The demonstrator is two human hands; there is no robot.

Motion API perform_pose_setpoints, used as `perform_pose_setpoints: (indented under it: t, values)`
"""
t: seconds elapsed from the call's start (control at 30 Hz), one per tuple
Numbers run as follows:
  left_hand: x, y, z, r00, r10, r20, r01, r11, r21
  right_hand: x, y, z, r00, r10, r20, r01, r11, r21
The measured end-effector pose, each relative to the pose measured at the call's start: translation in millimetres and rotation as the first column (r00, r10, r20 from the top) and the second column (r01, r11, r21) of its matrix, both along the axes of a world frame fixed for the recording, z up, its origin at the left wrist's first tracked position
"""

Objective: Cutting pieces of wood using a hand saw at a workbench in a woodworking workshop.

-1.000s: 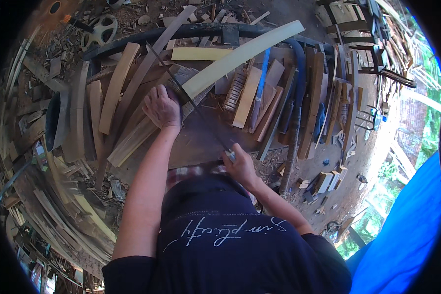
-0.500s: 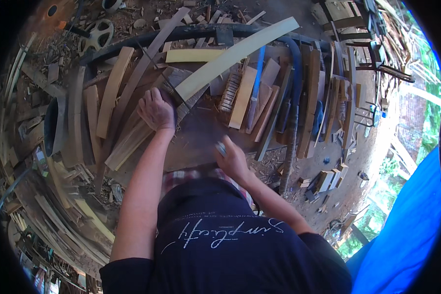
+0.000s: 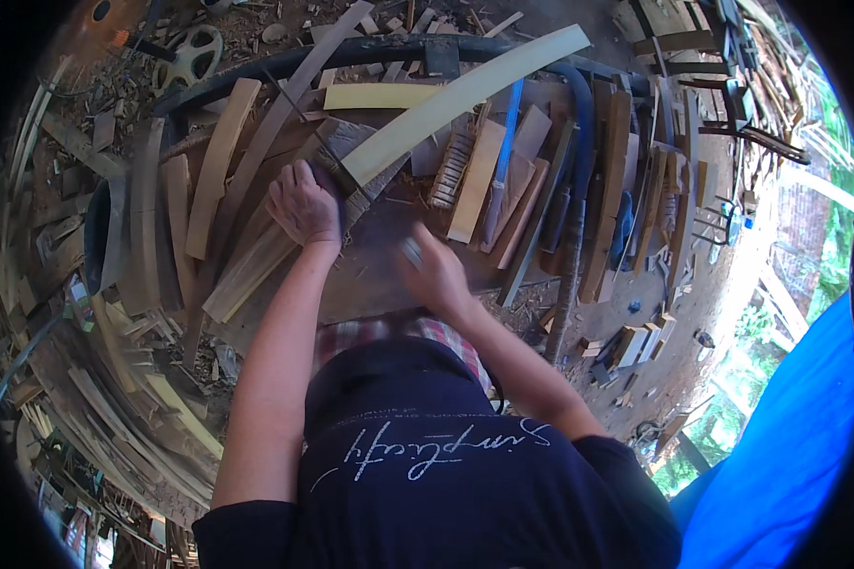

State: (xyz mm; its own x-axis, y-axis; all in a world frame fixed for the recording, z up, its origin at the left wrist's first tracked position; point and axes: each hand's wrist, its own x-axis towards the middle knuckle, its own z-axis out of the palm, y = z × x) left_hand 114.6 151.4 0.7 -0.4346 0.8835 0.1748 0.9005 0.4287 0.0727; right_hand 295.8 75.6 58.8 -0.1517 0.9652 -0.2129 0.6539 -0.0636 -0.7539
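My left hand [image 3: 304,204] is closed, its fingers curled down beside a rough wooden block [image 3: 384,175]; what they grip is hidden beneath the hand. A thin dark bar [image 3: 304,116] slants down across the block next to these fingers. Beyond them lies a long, pale, slightly curved wooden strip [image 3: 465,104], its near end on the block. To the right, my right hand [image 3: 436,273] is closed and smeared by motion. A small light piece [image 3: 412,251] shows at its fingers, and a dark blur lies ahead of it; I cannot make out what it holds.
Several wooden slats lie across the bench [image 3: 342,289], with a blue-bladed tool [image 3: 505,142] among them. A dark curved pipe [image 3: 579,161] runs along the right. At the far left stands a spoked wheel [image 3: 194,57]. A blue tarp [image 3: 788,455] hangs at the right.
My right hand has moved forward and slightly left, with the light piece at its fingers. My left hand stays nearly in place beside the block. The view has shifted slightly.
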Motion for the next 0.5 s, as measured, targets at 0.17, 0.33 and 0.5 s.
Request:
perform_pose_setpoints:
  t: [0.17,0.33,0.5]
  values:
    - [-7.2,-3.4,-13.7,0.999,0.027,-0.037,-0.025,0.998,0.049,-35.5,35.3,-11.8,0.999,0.022,-0.025,-0.021,1.000,0.021]
    - [-0.9,-3.9,-1.1,1.000,0.006,-0.004,-0.006,1.000,-0.014,33.6,-51.2,5.7,1.000,-0.002,-0.020,0.000,0.994,-0.108]
    - [-0.7,4.6,-6.1,0.999,0.027,-0.041,-0.027,1.000,0.012,-13.1,18.0,-21.4,1.000,0.013,0.011,-0.014,0.999,0.030]
